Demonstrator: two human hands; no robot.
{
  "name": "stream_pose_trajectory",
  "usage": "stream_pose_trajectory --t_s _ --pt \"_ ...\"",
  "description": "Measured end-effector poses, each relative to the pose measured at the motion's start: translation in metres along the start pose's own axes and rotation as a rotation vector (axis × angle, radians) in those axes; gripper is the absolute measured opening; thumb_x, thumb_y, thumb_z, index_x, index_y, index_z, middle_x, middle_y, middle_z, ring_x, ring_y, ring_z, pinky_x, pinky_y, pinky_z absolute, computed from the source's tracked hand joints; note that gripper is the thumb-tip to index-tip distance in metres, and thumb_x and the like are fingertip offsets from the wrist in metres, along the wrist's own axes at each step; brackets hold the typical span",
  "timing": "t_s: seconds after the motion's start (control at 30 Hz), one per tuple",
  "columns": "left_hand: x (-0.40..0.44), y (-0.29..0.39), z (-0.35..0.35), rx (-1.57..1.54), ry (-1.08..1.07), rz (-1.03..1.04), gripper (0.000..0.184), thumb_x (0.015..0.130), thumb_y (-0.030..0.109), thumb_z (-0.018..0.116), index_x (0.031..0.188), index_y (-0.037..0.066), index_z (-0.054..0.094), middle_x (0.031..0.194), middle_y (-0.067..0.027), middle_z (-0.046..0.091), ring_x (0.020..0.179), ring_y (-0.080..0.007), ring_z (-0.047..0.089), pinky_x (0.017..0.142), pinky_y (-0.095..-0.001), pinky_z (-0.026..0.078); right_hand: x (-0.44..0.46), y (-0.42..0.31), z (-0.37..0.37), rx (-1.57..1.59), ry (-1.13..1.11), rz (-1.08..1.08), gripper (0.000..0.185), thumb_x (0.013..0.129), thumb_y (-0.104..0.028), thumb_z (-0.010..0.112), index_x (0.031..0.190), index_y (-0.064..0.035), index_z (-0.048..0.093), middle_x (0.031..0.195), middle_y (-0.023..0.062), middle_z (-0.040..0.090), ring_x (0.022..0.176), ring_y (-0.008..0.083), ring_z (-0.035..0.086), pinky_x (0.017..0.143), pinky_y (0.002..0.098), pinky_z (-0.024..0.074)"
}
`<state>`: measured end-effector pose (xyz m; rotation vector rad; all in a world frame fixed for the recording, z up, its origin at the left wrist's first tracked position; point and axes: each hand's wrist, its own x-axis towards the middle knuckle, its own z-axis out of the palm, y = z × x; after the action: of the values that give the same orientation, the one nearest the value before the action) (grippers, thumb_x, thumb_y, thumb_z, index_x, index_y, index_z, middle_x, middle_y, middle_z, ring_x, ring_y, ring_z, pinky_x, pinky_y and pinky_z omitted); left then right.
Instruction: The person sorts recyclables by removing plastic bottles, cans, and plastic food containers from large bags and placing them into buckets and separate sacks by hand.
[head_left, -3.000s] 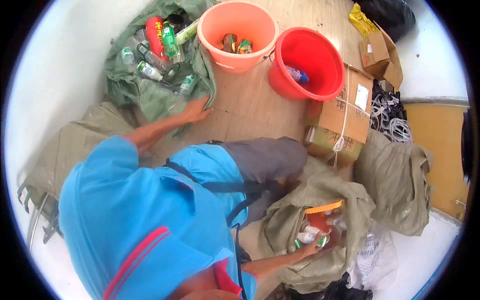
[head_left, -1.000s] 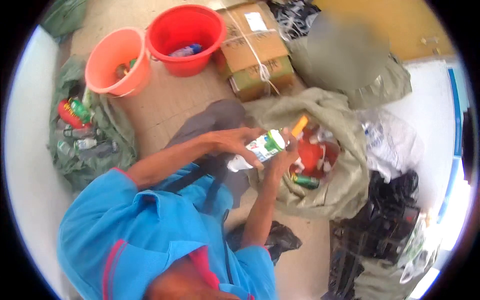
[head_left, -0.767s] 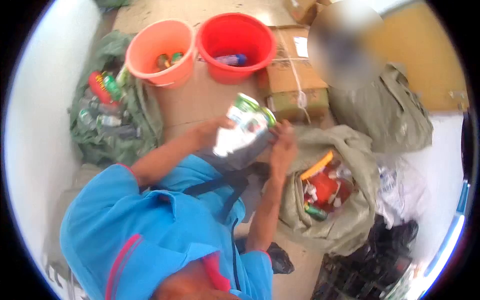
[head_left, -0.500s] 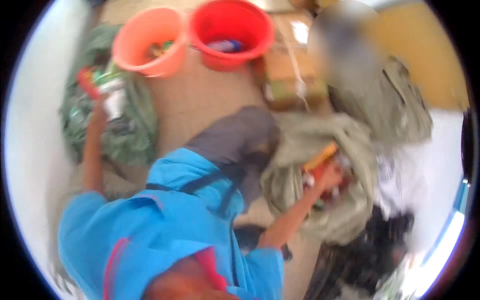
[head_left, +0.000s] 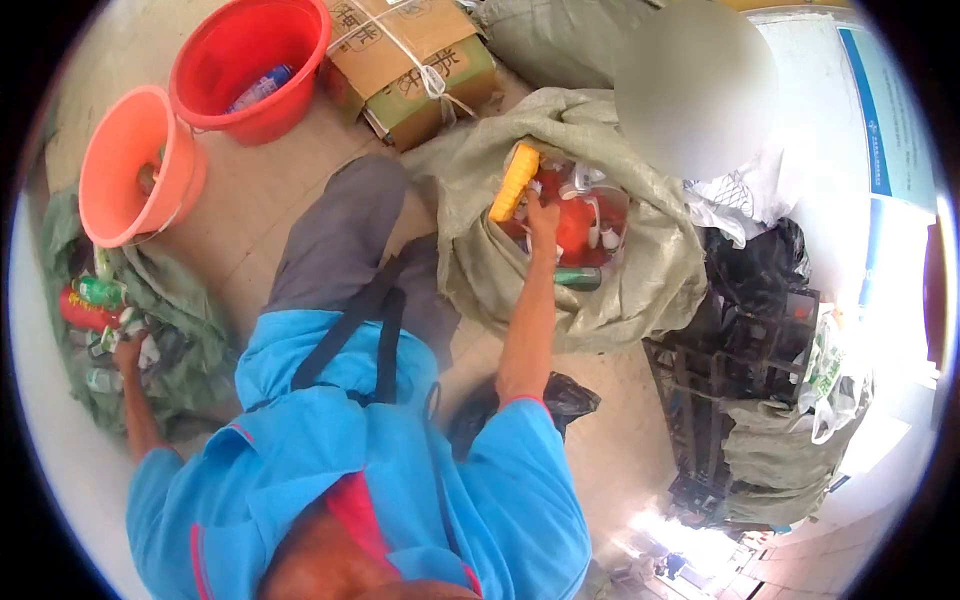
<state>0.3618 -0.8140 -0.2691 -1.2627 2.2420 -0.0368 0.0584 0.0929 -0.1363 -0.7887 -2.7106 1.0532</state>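
Note:
In the head view my left hand is down among bottles and cans in a green sack. Its fingers curl at a small whitish piece I cannot make out. A red can and a green bottle lie just beyond it. My right hand reaches into an open beige sack, fingers bent and partly hidden. Right beside those fingers a yellow bottle leans at the sack's mouth. Red and white plastic containers and a green bottle lie inside.
A pink bucket and a red bucket stand at the upper left, the red one with a blue can inside. Tied cardboard lies beyond my knee. Black plastic bags and a dark crate are at right. Another person is blurred at top.
The view has swung right, so buckets and sacks appear further left. My left hand is lower than the red can, which it was near before. My right hand stays in the beige sack.

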Motion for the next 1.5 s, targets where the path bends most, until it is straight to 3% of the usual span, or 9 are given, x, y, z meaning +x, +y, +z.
stream_pose_trajectory --t_s 0.13,0.4,0.67,0.73,0.8,1.03,1.13,1.33,1.5 --pt "-0.048 0.008 -0.005 -0.01 0.033 0.179 0.07 0.065 0.06 0.064 0.113 0.01 0.064 0.109 -0.0182 0.064 0.104 -0.037 0.059 0.093 -0.0437 0.041 0.004 0.015 0.001 0.307 -0.295 0.027 0.051 0.08 -0.021 0.067 0.122 0.004 0.052 0.104 0.0116 0.062 0.093 0.0191 0.061 0.079 0.0333 0.049" --pt "-0.062 0.022 0.027 -0.077 0.177 0.272 0.04 0.074 0.042 0.058 0.09 0.008 0.07 0.087 -0.0167 0.068 0.084 -0.0375 0.064 0.077 -0.0472 0.049 -0.02 0.03 -0.019 0.795 -0.052 0.074 0.029 0.077 -0.007 0.065 0.103 0.0051 0.06 0.097 0.0093 0.063 0.085 0.017 0.061 0.076 0.0294 0.0482" --pt "-0.074 -0.087 0.103 0.295 0.319 0.582 0.028 0.079 0.031 0.055 0.074 0.006 0.066 0.075 -0.0139 0.065 0.067 -0.0333 0.062 0.058 -0.0473 0.047 -0.074 -0.024 -0.03 0.83 -0.151 0.064 0.032 0.084 -0.013 0.057 0.112 0.0033 0.055 0.109 0.01 0.056 0.095 0.0182 0.056 0.079 0.0311 0.0464" --pt "-0.149 -0.035 0.053 -0.291 0.328 0.095 0.023 0.075 0.026 0.057 0.077 0.005 0.067 0.078 -0.0182 0.064 0.077 -0.0351 0.062 0.069 -0.0456 0.049 -0.095 -0.047 -0.045 0.853 -0.208 0.061 0.035 0.088 -0.017 0.053 0.116 0.0035 0.052 0.117 0.0116 0.052 0.102 0.0205 0.054 0.085 0.0327 0.0457" --pt "-0.133 0.022 0.037 -0.529 0.355 0.156 0.026 0.068 0.019 0.06 0.088 0.006 0.069 0.095 -0.0217 0.063 0.096 -0.037 0.057 0.086 -0.0437 0.045 -0.111 -0.069 -0.057 0.881 -0.225 0.047 0.039 0.091 -0.021 0.049 0.121 0.0038 0.049 0.125 0.0133 0.049 0.108 0.0228 0.052 0.09 0.0343 0.0449" --pt "-0.146 0.035 0.027 -0.955 0.496 -0.065 0.026 0.07 0.022 0.066 0.092 0.01 0.071 0.091 -0.0155 0.067 0.082 -0.0269 0.065 0.078 -0.0356 0.05 -0.117 -0.11 -0.03 0.194 -0.324 -0.291 0.035 0.09 -0.014 0.053 0.119 0.0058 0.051 0.115 0.0137 0.056 0.101 0.0217 0.055 0.089 0.0331 0.0457" --pt "-0.195 0.068 -0.04 -1.55 0.011 -0.105 0.042 0.08 0.035 0.066 0.104 0.0 0.064 0.089 -0.0123 0.067 0.079 -0.0234 0.065 0.073 -0.0347 0.052 -0.155 -0.177 0.023 0.546 -0.655 -0.056 0.033 0.086 -0.01 0.06 0.116 0.0031 0.056 0.107 0.0101 0.06 0.092 0.0175 0.058 0.082 0.0289 0.0478" --pt "-0.329 0.199 -0.131 -1.869 -0.866 0.397 0.049 0.085 0.04 0.063 0.114 0.001 0.054 0.11 -0.013 0.058 0.093 -0.0211 0.061 0.081 -0.0386 0.052 -0.287 -0.285 0.124 0.305 -1.297 -0.503 0.044 0.083 -0.025 0.064 0.118 0.0016 0.055 0.106 0.0185 0.063 0.091 0.0239 0.063 0.076 0.0346 0.0499" --pt "-0.319 0.174 -0.135 -1.615 -0.496 0.683 0.038 0.088 0.034 0.059 0.113 0.006 0.055 0.112 -0.011 0.058 0.095 -0.0232 0.061 0.083 -0.0418 0.052 -0.341 -0.268 0.175 0.31 -1.275 -0.68 0.046 0.085 -0.025 0.063 0.121 0.0023 0.053 0.109 0.0199 0.062 0.103 0.0266 0.061 0.082 0.0363 0.0497"
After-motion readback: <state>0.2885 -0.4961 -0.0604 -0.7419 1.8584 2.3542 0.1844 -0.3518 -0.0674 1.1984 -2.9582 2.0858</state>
